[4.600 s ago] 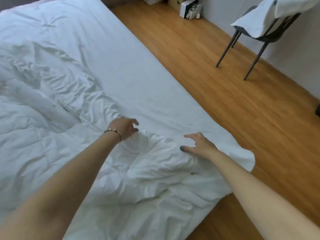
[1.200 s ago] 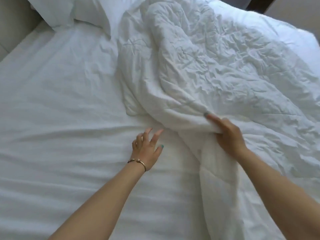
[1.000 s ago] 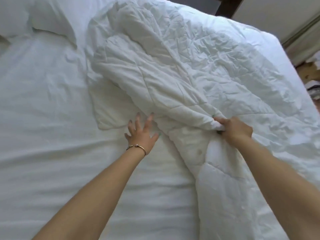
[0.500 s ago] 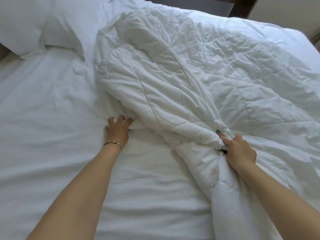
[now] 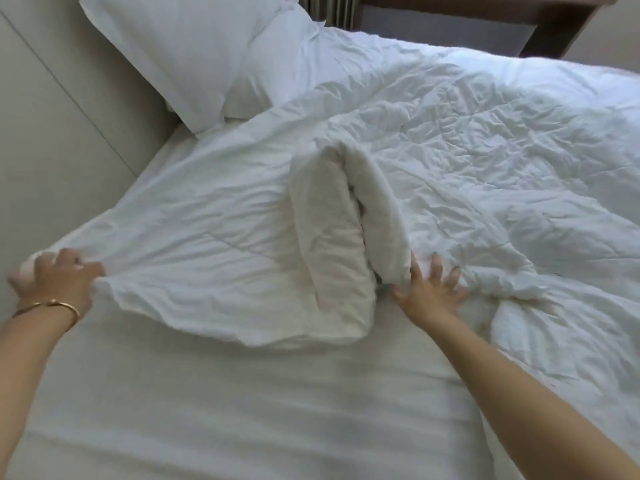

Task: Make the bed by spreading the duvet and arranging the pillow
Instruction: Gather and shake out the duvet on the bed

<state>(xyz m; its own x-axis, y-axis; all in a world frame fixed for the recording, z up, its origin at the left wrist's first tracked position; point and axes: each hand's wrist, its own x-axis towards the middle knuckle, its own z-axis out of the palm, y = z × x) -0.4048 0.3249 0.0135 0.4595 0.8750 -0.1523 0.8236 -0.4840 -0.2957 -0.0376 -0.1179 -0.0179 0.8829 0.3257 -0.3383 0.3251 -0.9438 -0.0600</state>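
Note:
A white quilted duvet [image 5: 485, 161] lies crumpled over the right and far half of the bed, with one thick fold [image 5: 339, 244] standing up in the middle. My left hand [image 5: 59, 282] grips a corner of the duvet and holds it stretched out at the bed's left edge. My right hand [image 5: 433, 292] lies flat with fingers spread on the duvet, right beside the fold. A white pillow [image 5: 187, 60] leans at the head of the bed, far left. The bare white sheet [image 5: 225, 410] fills the near part.
A beige padded headboard [image 5: 62, 116] runs along the left side, close to my left hand. A dark wooden piece of furniture [image 5: 540, 22] stands beyond the bed at the top right.
My left hand has pulled the duvet corner far out to the left, opening one layer flat. My right hand let go of its grip and now lies spread on the duvet.

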